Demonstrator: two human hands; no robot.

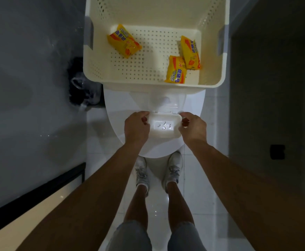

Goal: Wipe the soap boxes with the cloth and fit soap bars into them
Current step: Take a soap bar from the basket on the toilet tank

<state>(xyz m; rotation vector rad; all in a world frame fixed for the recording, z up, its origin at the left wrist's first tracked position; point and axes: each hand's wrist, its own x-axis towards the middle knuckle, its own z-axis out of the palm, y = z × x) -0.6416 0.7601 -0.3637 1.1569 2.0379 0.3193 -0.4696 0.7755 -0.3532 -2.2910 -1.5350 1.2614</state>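
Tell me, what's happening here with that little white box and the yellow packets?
A person stands over a closed toilet lid, holding a white soap box on it with both hands: the left hand grips one end, the right hand the other. The box's clear lid is flipped open and the box looks empty. Three wrapped yellow soap bars wait in a cream basket just beyond. No cloth is in sight.

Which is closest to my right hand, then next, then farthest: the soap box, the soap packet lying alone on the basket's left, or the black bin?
From the right hand:
1. Soap box, held in it.
2. Soap packet, basket's left.
3. Black bin, far left, on the floor; close to the packet's distance, hard to rank.
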